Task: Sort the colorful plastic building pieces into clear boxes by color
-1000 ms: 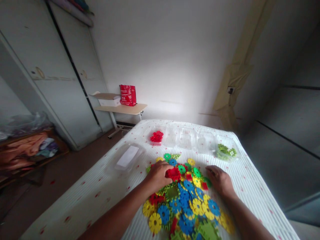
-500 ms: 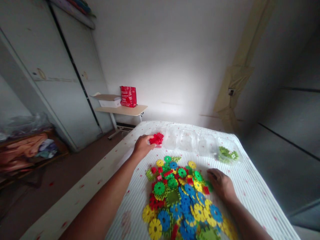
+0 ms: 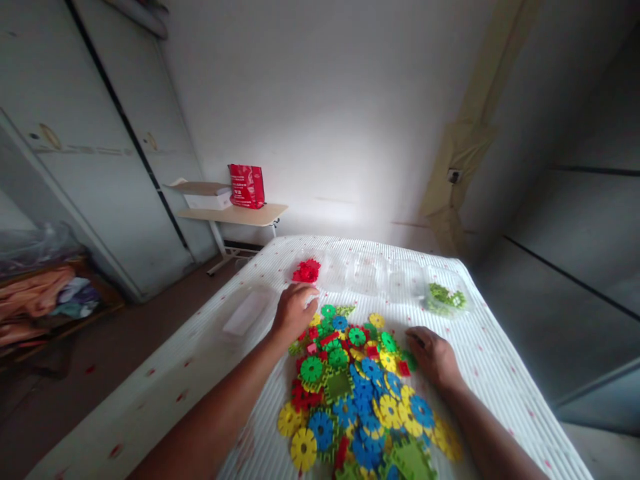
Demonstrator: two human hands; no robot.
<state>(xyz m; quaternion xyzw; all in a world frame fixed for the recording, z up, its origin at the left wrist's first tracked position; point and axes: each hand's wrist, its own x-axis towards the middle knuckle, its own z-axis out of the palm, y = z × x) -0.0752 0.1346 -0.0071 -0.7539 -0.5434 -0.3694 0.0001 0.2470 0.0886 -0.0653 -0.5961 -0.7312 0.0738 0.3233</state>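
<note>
From where I stand, everything turns on how the left hand sits between two places on the cloth-covered counter. Just beyond its fingers lie the red pieces, gathered in a clear tub at the far left; toward the person and off to the right spreads the heap of plastic pieces. The left hand is much the nearer of the two to that tub. Its grip is loosely curved, thumb a little apart from the fingers, and I see nothing held in it. Closest to the thumb is a green disc at the heap's far left corner.

The heap is longest from the person outward. Its discs are round and have no long axis, but one red bar near the close end points roughly away from the body, while another red bar nearer the left hand lies aslant.

The right hand rests along the heap's right side, fingers curled inward, just beside a red square. Whether its grip holds anything, I cannot tell. The green pieces sit in their tub beyond it.
</note>
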